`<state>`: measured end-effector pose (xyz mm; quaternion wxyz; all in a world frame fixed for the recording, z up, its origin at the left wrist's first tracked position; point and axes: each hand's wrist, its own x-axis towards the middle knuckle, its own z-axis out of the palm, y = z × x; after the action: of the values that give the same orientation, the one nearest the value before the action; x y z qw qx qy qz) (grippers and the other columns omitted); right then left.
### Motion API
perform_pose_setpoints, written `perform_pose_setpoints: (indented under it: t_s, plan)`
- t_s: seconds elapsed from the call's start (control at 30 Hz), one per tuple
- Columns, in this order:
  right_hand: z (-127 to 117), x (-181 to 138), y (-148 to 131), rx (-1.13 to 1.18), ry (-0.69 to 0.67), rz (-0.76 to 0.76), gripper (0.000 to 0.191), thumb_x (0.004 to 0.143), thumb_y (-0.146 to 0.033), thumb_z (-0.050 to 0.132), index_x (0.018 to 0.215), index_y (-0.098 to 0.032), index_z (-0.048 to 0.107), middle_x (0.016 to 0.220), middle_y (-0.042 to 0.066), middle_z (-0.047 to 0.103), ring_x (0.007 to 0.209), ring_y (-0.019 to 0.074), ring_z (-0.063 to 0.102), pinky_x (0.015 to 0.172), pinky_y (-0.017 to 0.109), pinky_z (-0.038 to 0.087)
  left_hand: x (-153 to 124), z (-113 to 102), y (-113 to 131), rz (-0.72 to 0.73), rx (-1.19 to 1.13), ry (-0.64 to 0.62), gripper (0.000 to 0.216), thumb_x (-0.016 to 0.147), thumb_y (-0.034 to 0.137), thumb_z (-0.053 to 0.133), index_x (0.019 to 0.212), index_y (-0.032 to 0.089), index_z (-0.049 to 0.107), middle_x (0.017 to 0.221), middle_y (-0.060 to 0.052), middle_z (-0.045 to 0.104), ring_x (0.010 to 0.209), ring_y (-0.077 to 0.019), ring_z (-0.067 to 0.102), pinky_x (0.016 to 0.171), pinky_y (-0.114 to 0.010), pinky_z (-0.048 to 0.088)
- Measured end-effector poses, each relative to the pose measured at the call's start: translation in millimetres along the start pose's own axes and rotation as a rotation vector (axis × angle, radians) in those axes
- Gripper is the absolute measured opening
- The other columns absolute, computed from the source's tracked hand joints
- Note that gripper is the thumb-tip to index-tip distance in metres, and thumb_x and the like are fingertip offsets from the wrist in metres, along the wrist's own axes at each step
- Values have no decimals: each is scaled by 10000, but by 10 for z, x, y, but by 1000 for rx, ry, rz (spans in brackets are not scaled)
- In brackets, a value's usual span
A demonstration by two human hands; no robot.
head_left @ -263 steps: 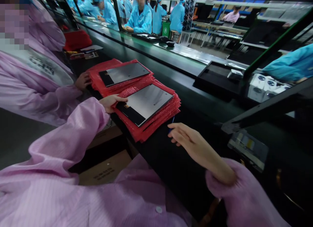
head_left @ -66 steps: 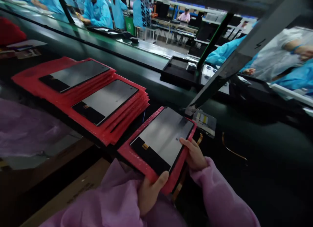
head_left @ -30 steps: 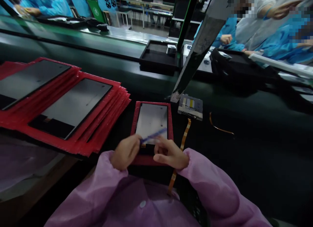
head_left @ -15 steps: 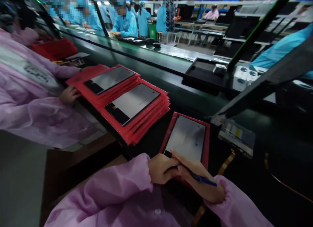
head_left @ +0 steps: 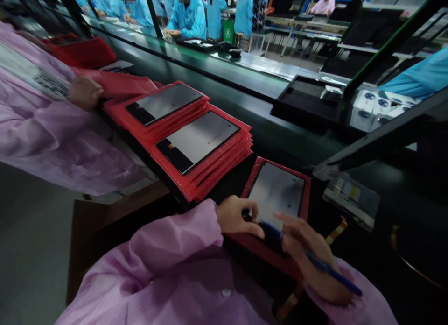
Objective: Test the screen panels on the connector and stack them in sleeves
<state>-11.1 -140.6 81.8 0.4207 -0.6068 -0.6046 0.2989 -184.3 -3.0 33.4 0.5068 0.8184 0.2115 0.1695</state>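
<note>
A blue pen (head_left: 334, 273) lies through my right hand (head_left: 310, 252), which is closed around it with the index finger stretched out. Its front end points toward my left hand (head_left: 240, 217). That hand rests at the near left corner of a flat display panel (head_left: 278, 189), thumb and curled fingers apart, with nothing visible between them. The panel has a grey face and a dark border, and lies on a red bubble-wrap pouch (head_left: 306, 201). My hands cover its near edge.
Left of it, two stacks of red pouches carry display panels (head_left: 201, 140) (head_left: 168, 103). A co-worker's hand (head_left: 86, 92) is at the far stack. A clear device (head_left: 351, 201) with a ribbon cable (head_left: 336, 230) lies right, below a slanted frame bar (head_left: 381, 133). Behind is a black tray (head_left: 306, 101).
My hands have come apart; the right moved right with the pen, and its front end now shows. The co-worker's hand has shifted up and left. The whole view has tilted slightly.
</note>
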Motion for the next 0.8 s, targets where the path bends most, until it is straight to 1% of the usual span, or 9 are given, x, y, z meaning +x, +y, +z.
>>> perform_pose_setpoints:
  t_s: [0.03,0.1,0.13,0.17,0.27,0.4,0.53,0.63,0.8]
  plan:
    - [25,20,4,54,86,41,241,959,-363,523,1166,-297,626,643,-14,607,509,134,555,470,241,460,35,-59,-63,6,-5,24,689,673,846,549,782,170,619,634,25,575,565,-94,498,531,-205,382]
    - [111,80,45,183,220,131,184,941,-392,546,1026,-255,633,694,4,634,593,145,597,545,257,496,90,-130,-196,-1,-9,82,668,840,782,351,832,165,604,725,-5,607,663,-119,545,626,-230,421]
    - [166,112,82,229,220,181,172,911,-393,588,973,-237,628,752,19,656,666,155,625,604,271,514,107,-140,-255,-15,-8,108,645,910,708,255,840,163,593,743,-13,606,691,-126,550,658,-242,423]
    - [224,141,130,263,220,218,183,873,-388,631,954,-224,620,816,32,670,725,164,639,652,284,521,118,-138,-304,-32,-2,128,606,948,638,224,837,163,584,739,-13,596,694,-128,544,673,-252,416]
    - [374,174,292,278,194,297,183,830,-355,635,916,-198,598,793,18,633,697,149,602,642,281,490,122,-108,-370,-66,30,140,447,980,485,285,873,171,585,732,0,583,694,-131,541,692,-261,393]
    - [452,101,436,213,269,356,122,842,-317,576,822,-209,522,683,-27,555,601,116,512,567,250,422,115,-111,-342,-68,77,125,332,967,354,325,941,179,606,749,6,601,692,-128,549,687,-256,381]
    - [412,4,500,131,325,372,197,845,-295,577,705,-219,462,597,-44,507,551,106,471,544,243,379,122,-132,-326,-58,114,111,293,935,303,357,929,172,619,710,19,579,637,-116,523,656,-251,376]
    - [377,-33,511,100,324,367,235,844,-281,568,654,-222,443,547,-51,474,505,98,432,513,242,339,123,-138,-341,-53,126,103,283,918,281,356,917,172,617,640,38,517,571,-110,477,603,-254,354]
    - [379,-22,468,90,299,355,256,822,-266,569,611,-223,430,526,-50,461,487,93,401,494,246,305,110,-143,-371,-45,109,82,246,913,263,346,866,180,574,646,34,495,573,-113,469,588,-263,359]
